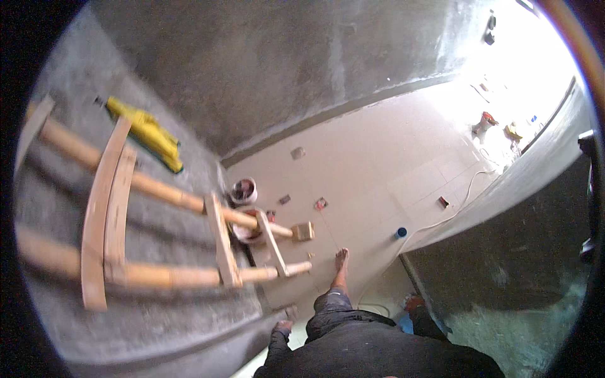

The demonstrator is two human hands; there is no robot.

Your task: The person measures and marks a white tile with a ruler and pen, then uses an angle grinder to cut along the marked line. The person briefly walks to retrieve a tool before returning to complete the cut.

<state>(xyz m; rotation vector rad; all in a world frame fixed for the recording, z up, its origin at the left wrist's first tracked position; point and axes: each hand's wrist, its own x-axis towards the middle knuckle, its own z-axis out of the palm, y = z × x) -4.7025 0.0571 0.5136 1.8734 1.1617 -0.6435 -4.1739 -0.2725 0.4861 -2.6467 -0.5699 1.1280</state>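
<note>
My left hand [283,327] is low in the view beside the grey wall ledge, its fingers curled by a small greyish piece [291,312] whose kind I cannot make out. On the other side of my body, my right hand [414,302] is close to the dark wall; its fingers are too small and shaded to read. Something light blue [406,323] shows between that arm and my body, partly hidden. One bare foot [341,257] stands on the tiles. To the left, a ladder of bamboo poles and wooden rungs [167,189] leans across the wall.
A bucket [244,190] and another round container [246,234] stand by the ladder's foot, near a wooden block [303,232]. A yellow bundle [148,135] hangs on the left wall. A blue cup-like object [401,233] and a pale cable [465,200] are on the tiled floor [365,157].
</note>
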